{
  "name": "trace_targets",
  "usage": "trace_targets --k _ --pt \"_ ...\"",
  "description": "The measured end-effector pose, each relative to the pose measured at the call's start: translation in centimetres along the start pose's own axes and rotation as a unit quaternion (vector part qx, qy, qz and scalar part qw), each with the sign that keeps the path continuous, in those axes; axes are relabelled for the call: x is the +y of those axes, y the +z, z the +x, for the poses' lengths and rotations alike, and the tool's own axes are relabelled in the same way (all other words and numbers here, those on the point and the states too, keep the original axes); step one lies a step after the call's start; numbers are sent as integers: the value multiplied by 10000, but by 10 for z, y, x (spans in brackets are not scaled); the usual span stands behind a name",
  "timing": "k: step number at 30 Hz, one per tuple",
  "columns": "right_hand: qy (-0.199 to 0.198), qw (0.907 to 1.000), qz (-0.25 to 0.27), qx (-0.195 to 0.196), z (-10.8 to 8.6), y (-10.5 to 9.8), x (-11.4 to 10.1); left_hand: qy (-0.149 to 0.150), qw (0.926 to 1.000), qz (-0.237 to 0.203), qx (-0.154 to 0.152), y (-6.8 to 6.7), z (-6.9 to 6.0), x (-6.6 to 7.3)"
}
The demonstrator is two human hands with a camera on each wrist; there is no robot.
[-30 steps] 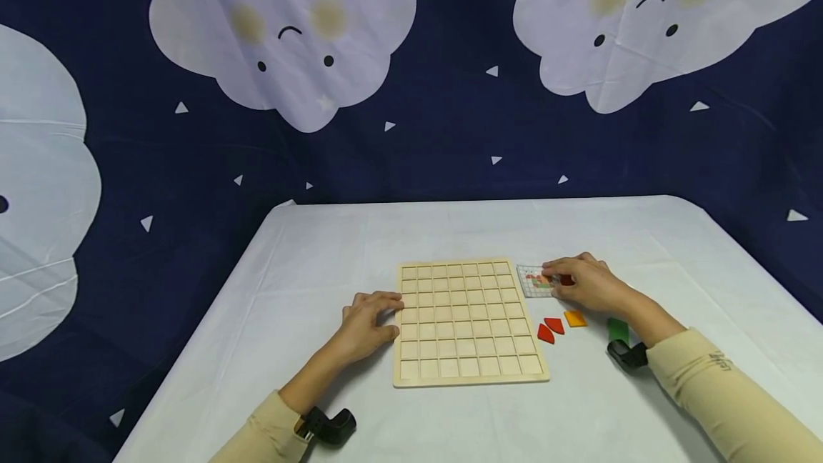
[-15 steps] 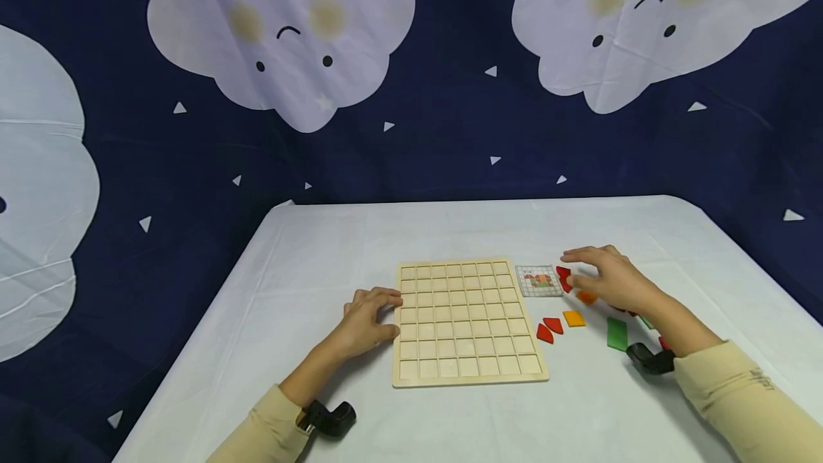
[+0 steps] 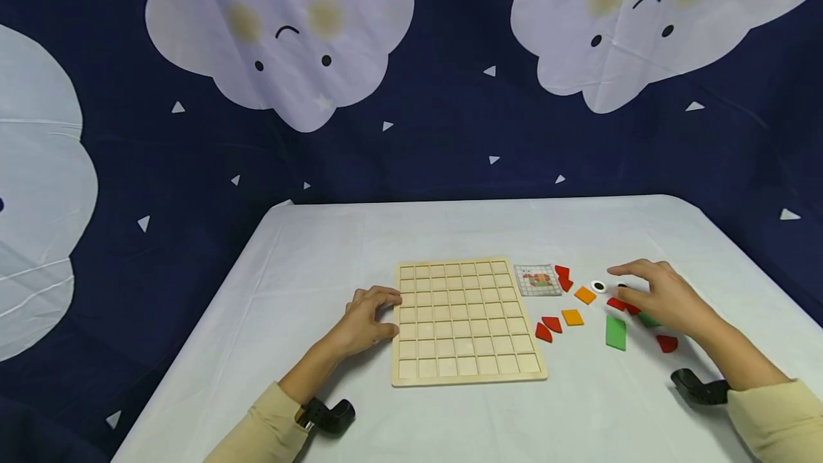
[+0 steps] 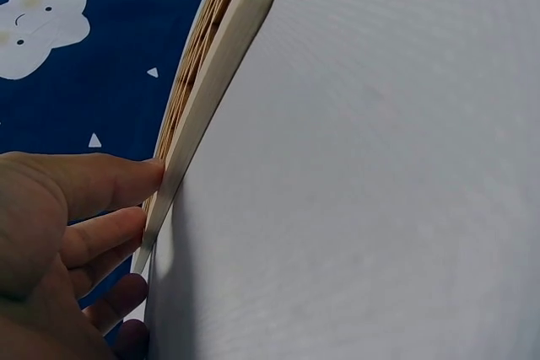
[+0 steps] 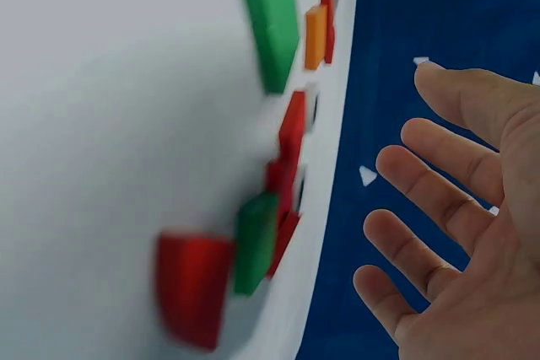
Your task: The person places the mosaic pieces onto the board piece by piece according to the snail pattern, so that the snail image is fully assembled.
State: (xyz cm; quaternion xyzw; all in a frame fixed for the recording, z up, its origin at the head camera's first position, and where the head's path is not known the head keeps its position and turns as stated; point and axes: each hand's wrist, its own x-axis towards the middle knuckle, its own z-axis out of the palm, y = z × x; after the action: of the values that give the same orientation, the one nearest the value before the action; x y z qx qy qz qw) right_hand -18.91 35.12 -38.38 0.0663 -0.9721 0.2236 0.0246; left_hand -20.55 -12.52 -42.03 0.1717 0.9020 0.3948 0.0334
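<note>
A wooden grid board [image 3: 469, 332] with raised ridges between its square cells lies on the table. My left hand [image 3: 368, 320] touches its left edge with thumb and fingertips; the left wrist view shows those fingers [image 4: 110, 238] against the board's rim [image 4: 202, 107]. My right hand [image 3: 669, 299] is held over the loose pieces at the right, fingers apart and holding nothing. Around it are red pieces [image 3: 667, 344], a green rectangle [image 3: 616, 333], orange squares [image 3: 585, 295] and a white eye disc [image 3: 599, 286]. The right hand partly covers another green piece [image 3: 648, 319] and a second eye disc.
A small pattern card [image 3: 539, 280] with a coloured picture on a grid lies beside the board's upper right corner. Red pieces [image 3: 551, 324] and an orange square [image 3: 573, 317] lie close to the board's right side. A dark blue cloud-print curtain [image 3: 411, 156] hangs behind the white table [image 3: 360, 234].
My right hand has moved right, from the pattern card to above the loose pieces, uncovering the card, red and orange pieces and an eye disc. My left hand stays at the board's edge.
</note>
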Motion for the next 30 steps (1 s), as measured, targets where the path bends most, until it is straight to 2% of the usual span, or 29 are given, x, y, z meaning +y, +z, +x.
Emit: trace_targets --k 3,7,14,30 --pt "110 9999 48 2 -6 1 9 20 10000 11 7 0 0 0" --pt "24 10000 91 25 -9 4 18 61 10000 17 14 0 0 -1" --pt "-26 9999 -108 -22 -7 10 29 80 10000 -43 -22 0 0 -2" --pt "-221 9988 -432 58 4 20 21 104 9999 -77 -45 0 0 -3"
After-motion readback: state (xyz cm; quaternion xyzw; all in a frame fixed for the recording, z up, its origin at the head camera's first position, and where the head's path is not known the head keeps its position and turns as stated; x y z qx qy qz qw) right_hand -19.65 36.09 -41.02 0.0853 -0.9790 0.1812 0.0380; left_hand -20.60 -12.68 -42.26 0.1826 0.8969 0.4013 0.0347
